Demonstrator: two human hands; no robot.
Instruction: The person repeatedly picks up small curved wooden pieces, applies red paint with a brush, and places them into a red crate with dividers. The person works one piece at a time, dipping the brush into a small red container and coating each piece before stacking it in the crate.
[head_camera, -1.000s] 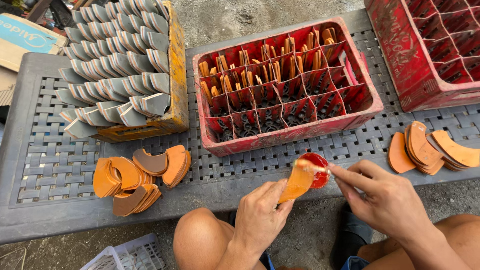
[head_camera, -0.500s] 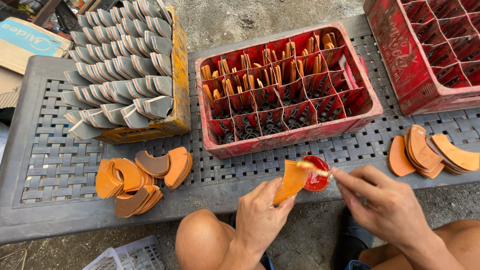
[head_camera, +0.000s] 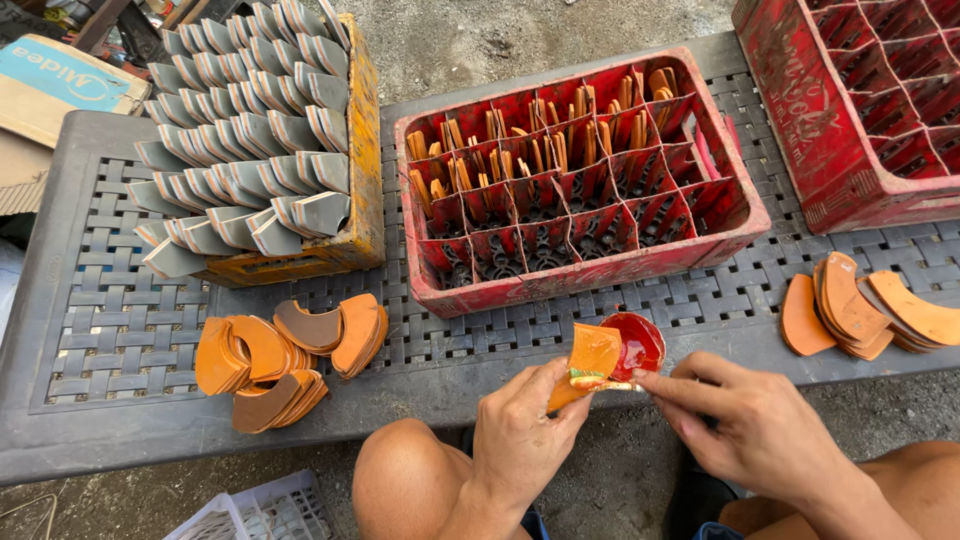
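Note:
My left hand grips a curved orange piece in front of the grey woven-pattern table. My right hand pinches a thin stick-like tool against the lower edge of that piece. A small red bowl of glossy red paste sits on the table edge right behind the piece. Beyond it stands a red divided crate with orange pieces slotted upright in its far cells.
A pile of orange and brown curved pieces lies at left, another pile at right. A yellow crate holds several grey curved pieces. A second red crate stands far right. My bare knees are below the table edge.
The orange piece has shifted slightly in my left hand, and my right hand's tool has moved from near the red bowl down to the piece's lower edge.

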